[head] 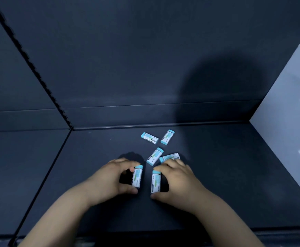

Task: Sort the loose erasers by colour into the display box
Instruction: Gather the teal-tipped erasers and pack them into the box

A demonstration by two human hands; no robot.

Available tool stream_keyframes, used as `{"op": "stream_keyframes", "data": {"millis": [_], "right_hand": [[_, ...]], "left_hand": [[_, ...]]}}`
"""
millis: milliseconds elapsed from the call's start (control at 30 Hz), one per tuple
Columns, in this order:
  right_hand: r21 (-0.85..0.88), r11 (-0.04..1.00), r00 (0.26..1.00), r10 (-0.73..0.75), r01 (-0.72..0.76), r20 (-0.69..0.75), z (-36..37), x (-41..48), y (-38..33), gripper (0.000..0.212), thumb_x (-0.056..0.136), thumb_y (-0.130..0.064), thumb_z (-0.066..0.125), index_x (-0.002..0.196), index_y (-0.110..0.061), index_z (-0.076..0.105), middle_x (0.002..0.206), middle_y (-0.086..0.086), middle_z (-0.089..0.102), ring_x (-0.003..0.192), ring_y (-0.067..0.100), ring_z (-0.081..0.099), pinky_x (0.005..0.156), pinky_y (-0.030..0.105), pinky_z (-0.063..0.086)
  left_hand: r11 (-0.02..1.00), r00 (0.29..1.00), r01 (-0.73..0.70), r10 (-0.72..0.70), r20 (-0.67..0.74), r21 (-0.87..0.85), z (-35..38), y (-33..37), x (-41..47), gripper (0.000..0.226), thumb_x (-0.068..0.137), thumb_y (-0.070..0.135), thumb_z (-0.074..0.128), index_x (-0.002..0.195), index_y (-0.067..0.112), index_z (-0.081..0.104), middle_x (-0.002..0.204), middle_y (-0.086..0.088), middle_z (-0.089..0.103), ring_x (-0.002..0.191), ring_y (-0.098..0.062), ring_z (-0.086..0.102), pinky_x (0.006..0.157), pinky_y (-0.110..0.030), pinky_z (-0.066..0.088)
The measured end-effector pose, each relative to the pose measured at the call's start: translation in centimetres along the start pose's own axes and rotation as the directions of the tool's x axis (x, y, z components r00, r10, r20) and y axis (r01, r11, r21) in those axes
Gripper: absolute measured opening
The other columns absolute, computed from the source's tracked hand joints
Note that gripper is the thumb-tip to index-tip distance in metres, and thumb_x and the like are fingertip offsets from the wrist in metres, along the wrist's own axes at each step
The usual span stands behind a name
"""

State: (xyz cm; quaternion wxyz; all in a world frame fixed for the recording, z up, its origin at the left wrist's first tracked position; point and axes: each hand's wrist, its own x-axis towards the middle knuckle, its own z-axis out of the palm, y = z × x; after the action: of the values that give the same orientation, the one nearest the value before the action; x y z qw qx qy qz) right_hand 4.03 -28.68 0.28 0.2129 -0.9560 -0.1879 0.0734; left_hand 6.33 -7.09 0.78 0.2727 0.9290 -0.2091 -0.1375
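Observation:
Several light-blue erasers in white paper sleeves lie on a dark shelf (226, 175). My left hand (110, 177) pinches one eraser (137, 176) lengthwise between forefinger and thumb. My right hand (176, 180) grips another eraser (156, 181) the same way. Just beyond my hands lie one eraser (154, 156) and another (169, 157), the second partly under my right fingertips. Two more erasers (149, 138) (167, 137) rest near the back wall. The white display box (284, 122) stands at the right edge, its inside mostly out of view.
A dark back wall (145, 59) rises behind the erasers. A vertical slotted rail (38, 73) runs down the left to the shelf corner. The shelf's front edge (145, 232) lies below my forearms.

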Motion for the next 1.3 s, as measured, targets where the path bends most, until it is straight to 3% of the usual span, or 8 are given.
{"op": "stream_keyframes", "data": {"millis": [100,233,367,600,767,867,1033,1300], "right_hand": [[0.033,0.999,1.0,-0.027,0.027,-0.003,0.0,0.3,0.0,0.064,0.07,-0.055,0.066,0.127,-0.036,0.043,0.126,-0.012,0.041,0.122,0.011,0.029,0.101,0.026,0.023],[0.05,0.997,0.998,-0.065,0.064,0.01,-0.1,0.6,0.2,0.065,0.071,-0.055,0.065,0.128,-0.034,0.042,0.128,-0.011,0.04,0.123,0.012,0.029,0.103,0.026,0.023],[0.077,0.992,0.995,-0.104,0.103,0.007,0.0,1.2,0.0,0.061,0.069,-0.055,0.066,0.123,-0.034,0.046,0.123,-0.012,0.043,0.118,0.012,0.033,0.099,0.026,0.027],[0.06,0.985,0.986,-0.16,0.163,-0.05,0.8,2.2,-2.9,0.06,0.072,-0.049,0.065,0.126,-0.035,0.045,0.119,-0.012,0.041,0.112,0.01,0.032,0.096,0.021,0.024],[0.045,0.989,0.985,-0.137,0.142,-0.106,2.8,3.1,-8.0,0.06,0.068,-0.051,0.061,0.124,-0.034,0.047,0.116,-0.013,0.043,0.107,0.009,0.037,0.097,0.026,0.032],[0.017,0.992,0.983,-0.123,0.127,-0.133,5.1,4.5,-13.5,0.062,0.069,-0.052,0.063,0.126,-0.035,0.045,0.118,-0.015,0.041,0.106,0.007,0.036,0.097,0.027,0.032],[0.028,0.995,0.985,-0.092,0.097,-0.146,8.4,6.8,-22.7,0.061,0.073,-0.048,0.064,0.128,-0.037,0.04,0.122,-0.018,0.036,0.11,0.004,0.031,0.099,0.02,0.026],[-0.005,0.994,0.982,-0.108,0.108,-0.155,9.5,8.5,-29.9,0.067,0.074,-0.044,0.068,0.133,-0.031,0.04,0.123,-0.014,0.038,0.112,0.006,0.033,0.103,0.024,0.029]], "left_hand": [[0.999,1.0,0.027,-0.027,-0.009,-0.023,0.1,0.7,-0.3,0.057,0.067,0.032,0.082,0.11,0.048,0.048,0.104,0.02,0.051,0.096,0.005,0.046,0.089,-0.012,0.038],[0.997,0.997,0.051,-0.047,-0.064,0.057,0.3,1.8,-0.5,0.047,0.065,0.035,0.082,0.09,0.051,0.046,0.097,0.027,0.047,0.092,0.009,0.044,0.08,-0.003,0.032],[0.978,0.99,0.105,-0.085,-0.113,0.18,0.5,2.6,-0.7,0.064,0.066,0.047,0.076,0.123,0.04,0.047,0.122,0.024,0.044,0.113,0.002,0.039,0.1,-0.017,0.032],[0.948,0.97,0.104,-0.03,-0.24,0.301,0.0,1.3,-2.7,0.077,0.057,0.07,0.036,0.127,0.04,0.046,0.128,0.022,0.046,0.118,-0.006,0.043,0.097,-0.026,0.034],[0.928,0.948,0.092,0.029,-0.317,0.361,-1.6,-3.3,-6.1,0.065,0.058,0.069,0.046,0.116,0.04,0.053,0.111,0.02,0.058,0.097,-0.005,0.055,0.075,-0.026,0.044],[0.915,0.94,0.051,0.092,-0.328,0.401,-4.2,-7.5,-9.5,0.066,0.055,0.068,0.052,0.114,0.038,0.054,0.106,0.019,0.059,0.09,-0.005,0.055,0.071,-0.024,0.045],[0.855,0.938,0.027,0.158,-0.31,0.517,-9.3,-13.3,-14.8,0.076,0.039,0.063,0.078,0.107,0.031,0.065,0.099,0.016,0.065,0.081,-0.008,0.063,0.064,-0.024,0.049],[0.833,0.914,0.075,0.161,-0.371,0.548,-13.1,-17.1,-19.4,0.075,0.039,0.056,0.083,0.106,0.027,0.069,0.096,0.013,0.066,0.08,-0.013,0.064,0.062,-0.028,0.049]]}}
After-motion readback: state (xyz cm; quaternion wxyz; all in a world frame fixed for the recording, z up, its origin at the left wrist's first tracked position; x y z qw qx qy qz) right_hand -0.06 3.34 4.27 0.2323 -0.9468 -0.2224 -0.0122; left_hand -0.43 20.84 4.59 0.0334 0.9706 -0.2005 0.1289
